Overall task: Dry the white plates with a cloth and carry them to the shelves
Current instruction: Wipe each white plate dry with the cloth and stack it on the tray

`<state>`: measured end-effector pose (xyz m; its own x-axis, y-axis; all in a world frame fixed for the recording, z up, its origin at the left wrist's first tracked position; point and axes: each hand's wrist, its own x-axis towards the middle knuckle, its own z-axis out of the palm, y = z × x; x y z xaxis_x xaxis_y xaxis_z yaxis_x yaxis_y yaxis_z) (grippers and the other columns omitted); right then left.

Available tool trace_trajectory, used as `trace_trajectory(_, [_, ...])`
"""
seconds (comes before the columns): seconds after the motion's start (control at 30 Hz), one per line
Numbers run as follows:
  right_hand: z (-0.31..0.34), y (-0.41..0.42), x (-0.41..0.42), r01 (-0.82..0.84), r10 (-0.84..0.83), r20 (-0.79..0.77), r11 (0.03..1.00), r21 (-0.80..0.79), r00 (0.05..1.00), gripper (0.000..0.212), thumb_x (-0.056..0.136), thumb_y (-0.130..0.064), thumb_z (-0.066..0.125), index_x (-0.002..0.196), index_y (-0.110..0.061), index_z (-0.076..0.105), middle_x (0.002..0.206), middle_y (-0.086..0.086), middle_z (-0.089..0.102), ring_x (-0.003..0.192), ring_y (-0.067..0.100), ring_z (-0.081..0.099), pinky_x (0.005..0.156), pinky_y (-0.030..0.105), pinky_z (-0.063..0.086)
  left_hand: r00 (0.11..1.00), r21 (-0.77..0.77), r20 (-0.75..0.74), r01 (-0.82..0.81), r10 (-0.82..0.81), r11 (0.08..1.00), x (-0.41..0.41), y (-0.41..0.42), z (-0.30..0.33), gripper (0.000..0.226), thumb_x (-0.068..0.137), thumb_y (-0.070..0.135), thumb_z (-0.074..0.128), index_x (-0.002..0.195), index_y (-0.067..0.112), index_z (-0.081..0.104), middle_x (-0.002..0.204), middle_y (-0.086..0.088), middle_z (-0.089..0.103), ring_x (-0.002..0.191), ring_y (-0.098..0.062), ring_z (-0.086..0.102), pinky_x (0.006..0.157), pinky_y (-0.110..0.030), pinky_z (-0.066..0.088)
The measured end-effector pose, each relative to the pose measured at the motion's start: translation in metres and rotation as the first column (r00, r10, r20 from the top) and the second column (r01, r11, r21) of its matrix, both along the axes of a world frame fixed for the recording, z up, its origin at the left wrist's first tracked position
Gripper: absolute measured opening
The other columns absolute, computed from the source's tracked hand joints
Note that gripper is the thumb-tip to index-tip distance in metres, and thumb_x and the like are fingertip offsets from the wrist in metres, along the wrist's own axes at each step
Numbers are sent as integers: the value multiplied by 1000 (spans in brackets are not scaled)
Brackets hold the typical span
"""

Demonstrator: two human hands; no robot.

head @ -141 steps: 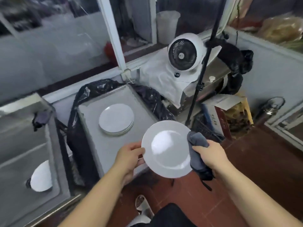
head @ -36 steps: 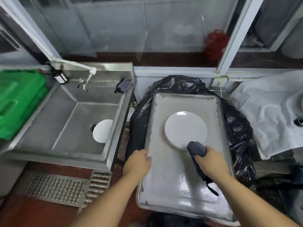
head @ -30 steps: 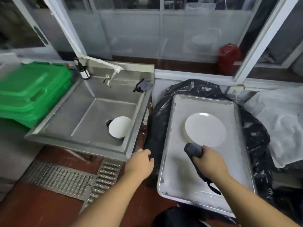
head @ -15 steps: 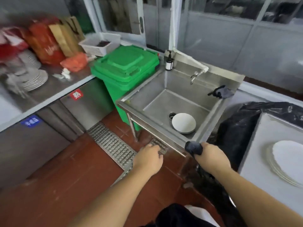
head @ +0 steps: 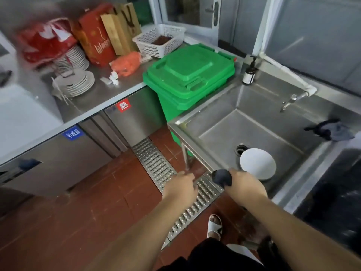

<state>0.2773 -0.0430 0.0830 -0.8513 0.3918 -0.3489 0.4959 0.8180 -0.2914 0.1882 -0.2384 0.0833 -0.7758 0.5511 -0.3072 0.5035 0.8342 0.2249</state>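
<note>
One white plate [head: 257,163] lies in the steel sink [head: 214,122] next to the drain. My right hand [head: 245,183] grips a dark grey cloth [head: 221,178] just in front of the sink's near rim, a little left of the plate. My left hand [head: 180,187] hovers over the floor grate with its fingers loosely curled and nothing in it. Two stacks of white plates [head: 75,83] sit on the steel counter at the left.
A green lidded bin [head: 187,75] stands between the counter and the sink. Red and brown bags [head: 97,38] and a white basket [head: 159,41] crowd the counter. A second dark cloth [head: 330,131] hangs on the sink's right rim. A metal floor grate [head: 156,165] crosses the red tiles.
The view has swung left from the tray with the dried plates to the sink and counter. Both hands left the tray; the right still grips the cloth.
</note>
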Motion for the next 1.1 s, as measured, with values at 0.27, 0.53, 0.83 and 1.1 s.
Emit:
trace_trajectory(0.27, [5, 73, -76, -1, 2, 33, 999, -44, 999, 30, 99, -34, 58, 123, -17, 58, 115, 7, 71, 102, 31, 70, 84, 40, 59, 1000, -39, 24, -12, 13, 999, -84, 80, 3, 30, 102, 39, 53, 125, 24, 65, 117, 2, 63, 99, -16, 61, 78, -35, 58])
trace_trajectory(0.53, [-13, 131, -84, 253, -244, 104, 964, -82, 964, 23, 102, -33, 50, 117, -19, 61, 108, 6, 73, 95, 29, 71, 80, 39, 61, 990, -95, 60, 134, -129, 986, -138, 159, -12, 24, 102, 36, 55, 121, 24, 65, 113, 2, 67, 86, -15, 61, 64, -28, 50])
trace_trajectory(0.83, [-46, 175, -92, 668, -648, 161, 730, -146, 744, 34, 104, -41, 42, 115, -16, 62, 101, 9, 75, 89, 35, 70, 77, 41, 60, 903, -79, 122, 424, -413, 902, -203, 243, -59, 30, 98, 40, 58, 122, 24, 67, 126, 0, 66, 111, -26, 66, 92, -37, 57])
trace_trajectory(1.1, [-79, 179, -113, 922, -890, 246, 355, -156, 385, 32, 100, -46, 50, 109, -15, 48, 80, 6, 66, 71, 30, 64, 67, 43, 58, 755, -118, 269, 643, -598, 757, -255, 291, -107, 33, 98, 37, 56, 127, 27, 66, 132, -2, 64, 119, -31, 63, 98, -38, 54])
